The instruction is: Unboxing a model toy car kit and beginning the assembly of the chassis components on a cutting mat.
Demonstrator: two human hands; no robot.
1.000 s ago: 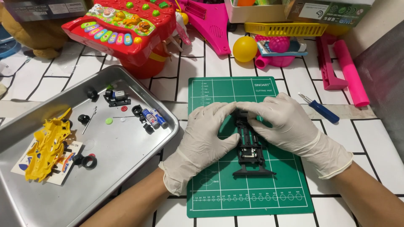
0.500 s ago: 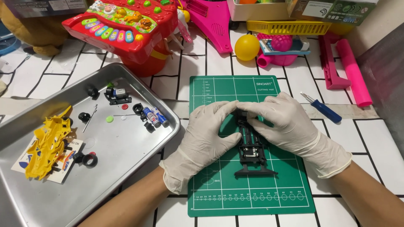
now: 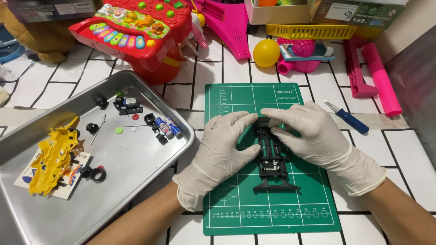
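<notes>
Both gloved hands rest on a black toy car frame (image 3: pixel 272 156) that lies lengthwise on a green cutting mat (image 3: pixel 236 213) in the middle of the white tiled surface (image 3: pixel 399 149). The left hand (image 3: pixel 222 149) presses on the frame's left side with its fingers (image 3: pixel 238 121) close together and curled over the far end; the right hand (image 3: pixel 313 131) does the same from the right, its fingers clamped on that far end. To the left sits a metal tray (image 3: pixel 136 181). In it lie a yellow car shell (image 3: pixel 52 159) on a sticker sheet at the near left, small black wheels (image 3: pixel 97 173), two batteries (image 3: pixel 167 128) near the right rim and a small motor part (image 3: pixel 128 104) at the far side. A blue screwdriver (image 3: pixel 347 118) lies right of the mat, and a yellow ball (image 3: pixel 266 52) sits beyond the mat among the other toys.
</notes>
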